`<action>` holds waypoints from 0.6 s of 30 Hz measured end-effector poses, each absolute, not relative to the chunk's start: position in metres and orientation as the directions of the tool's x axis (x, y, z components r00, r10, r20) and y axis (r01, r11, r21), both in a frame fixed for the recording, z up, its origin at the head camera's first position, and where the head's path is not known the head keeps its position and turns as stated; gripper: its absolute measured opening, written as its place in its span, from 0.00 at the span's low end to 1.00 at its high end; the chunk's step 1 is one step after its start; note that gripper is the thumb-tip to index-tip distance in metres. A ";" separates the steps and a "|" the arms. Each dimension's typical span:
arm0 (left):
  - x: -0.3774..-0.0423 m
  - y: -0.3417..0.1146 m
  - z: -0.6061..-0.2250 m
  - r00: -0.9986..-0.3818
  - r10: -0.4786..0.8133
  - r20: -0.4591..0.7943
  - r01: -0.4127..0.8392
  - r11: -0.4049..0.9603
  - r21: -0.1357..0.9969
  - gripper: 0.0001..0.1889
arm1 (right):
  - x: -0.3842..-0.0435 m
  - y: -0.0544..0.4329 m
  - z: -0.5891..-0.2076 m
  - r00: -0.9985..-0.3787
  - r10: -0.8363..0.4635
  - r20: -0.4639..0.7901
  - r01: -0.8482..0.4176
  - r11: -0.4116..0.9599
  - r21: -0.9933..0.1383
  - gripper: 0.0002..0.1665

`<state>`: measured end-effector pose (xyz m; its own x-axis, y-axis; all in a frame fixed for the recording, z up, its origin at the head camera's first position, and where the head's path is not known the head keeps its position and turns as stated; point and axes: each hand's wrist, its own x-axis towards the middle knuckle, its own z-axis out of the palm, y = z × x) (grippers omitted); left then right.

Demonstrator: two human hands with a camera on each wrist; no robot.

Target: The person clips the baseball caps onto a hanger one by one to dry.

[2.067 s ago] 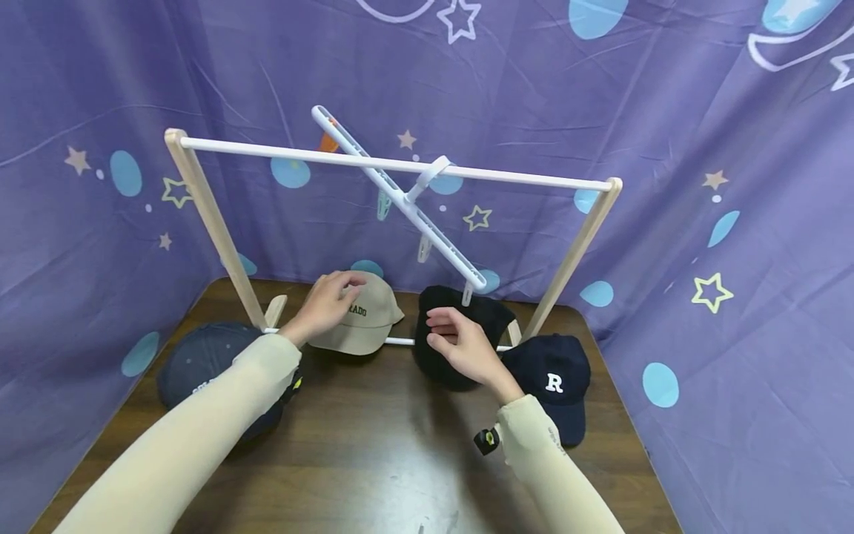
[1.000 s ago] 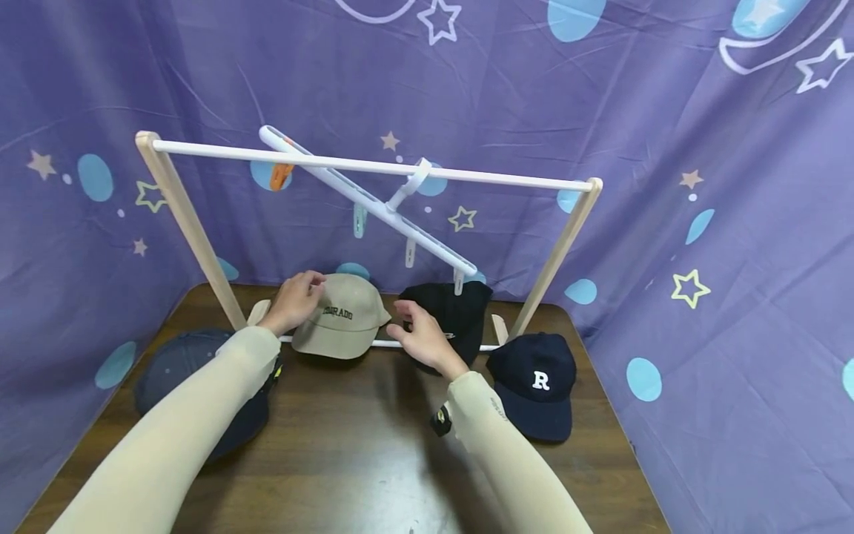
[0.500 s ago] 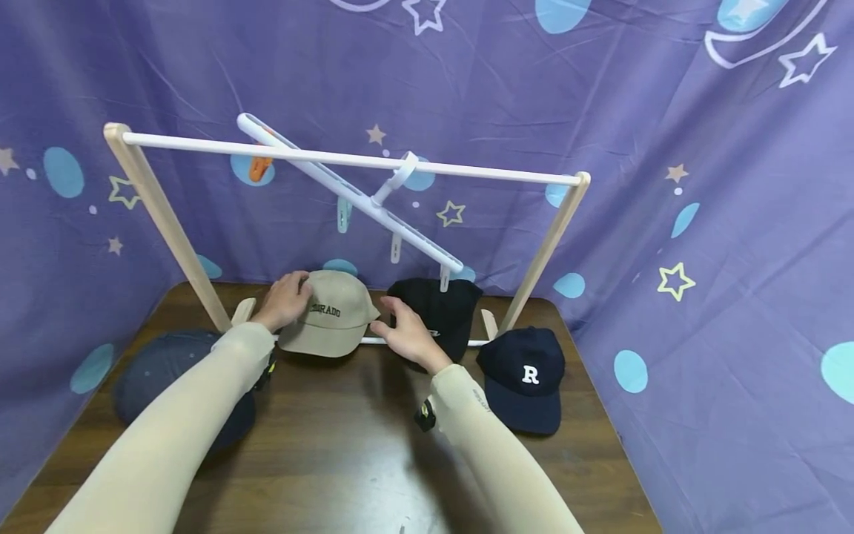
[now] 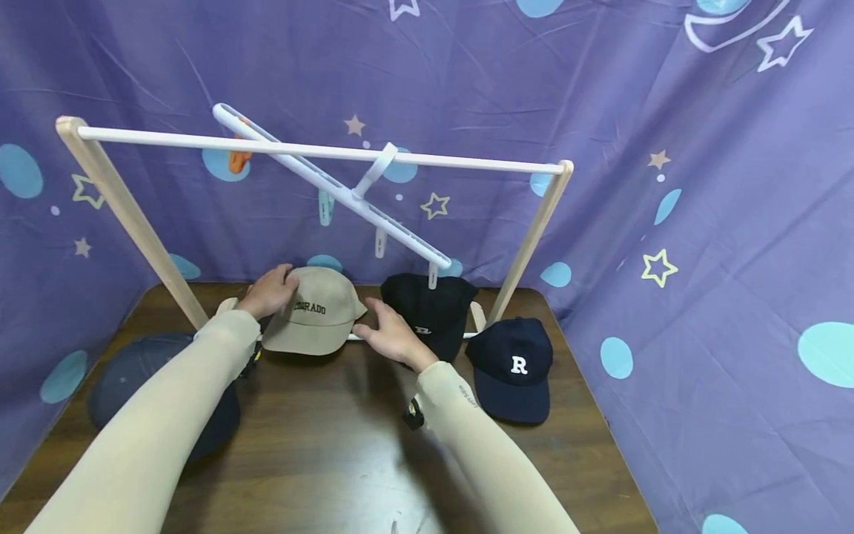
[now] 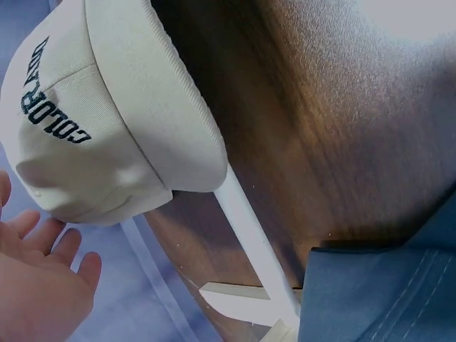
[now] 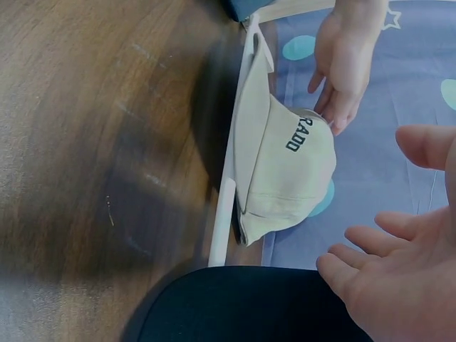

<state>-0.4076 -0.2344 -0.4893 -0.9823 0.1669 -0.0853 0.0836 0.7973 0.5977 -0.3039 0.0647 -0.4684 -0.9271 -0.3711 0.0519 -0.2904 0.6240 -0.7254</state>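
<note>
A beige baseball cap [image 4: 313, 315] with dark "COLORADO" lettering sits at the back of the table, brim toward me, over the rack's low white bar. My left hand [image 4: 270, 291] is at the cap's left side, its fingertips by the crown; in the left wrist view its fingers [image 5: 68, 246] are relaxed, and contact is hard to tell. My right hand [image 4: 392, 337] hovers between the beige cap and a black cap [image 4: 430, 304], palm toward the beige one. In the right wrist view a gap shows between this hand [image 6: 399, 263] and the beige cap. Neither hand holds anything.
A wooden rack with a white top rail [image 4: 454, 160] spans the table. From it hangs a slanted white hanger [image 4: 333, 185] with several clips, one orange [image 4: 239, 159]. A grey-blue cap [image 4: 143, 371] lies left, a navy "R" cap [image 4: 514, 371] right. A purple curtain stands behind.
The view has shifted. My left hand has come down to the beige cap's left side. My right hand has moved left from in front of the black cap toward the beige cap.
</note>
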 end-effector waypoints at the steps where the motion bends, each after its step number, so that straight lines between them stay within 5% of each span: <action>1: -0.407 -0.235 -0.488 -0.983 0.166 -0.083 0.085 0.802 0.592 0.35 | -0.304 0.065 -0.469 -0.927 -0.372 0.052 -0.292 0.627 -0.722 0.42; 18: -0.399 -0.233 -0.491 -0.981 0.191 -0.025 0.152 0.850 0.505 0.32 | -0.303 0.064 -0.466 -0.926 -0.375 0.040 -0.285 0.628 -0.724 0.41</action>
<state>-0.3988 -0.2332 -0.4908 -0.9813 0.1909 -0.0254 0.1522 0.8498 0.5046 -0.3027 0.0637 -0.4663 -0.9261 -0.3752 0.0396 -0.2855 0.6285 -0.7236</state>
